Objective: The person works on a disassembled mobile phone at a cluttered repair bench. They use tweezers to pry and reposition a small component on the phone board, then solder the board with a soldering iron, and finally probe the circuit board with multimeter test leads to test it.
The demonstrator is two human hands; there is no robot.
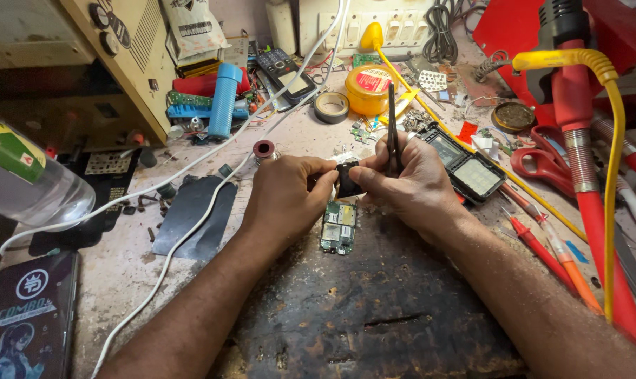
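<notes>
My left hand (pixel 287 196) and my right hand (pixel 409 184) meet over the middle of the bench, both pinching a small black part (pixel 347 179) between their fingertips. My right hand also carries black tweezers (pixel 391 123) that stick upward past the fingers. Just below the hands a small green circuit board (pixel 338 227) lies flat on a worn dark work mat (pixel 374 309). Right of my right hand sits an opened black phone housing (pixel 467 168) with its inner face up.
A clear plastic bottle (pixel 30 186) lies at left, a phone (pixel 26 319) at bottom left, a white cable (pixel 191 231) across the bench. Yellow tub (pixel 369 88), tape roll (pixel 331 107), red scissors (pixel 542 165), red probes (pixel 542 249) and a yellow cable (pixel 613 175) crowd the right.
</notes>
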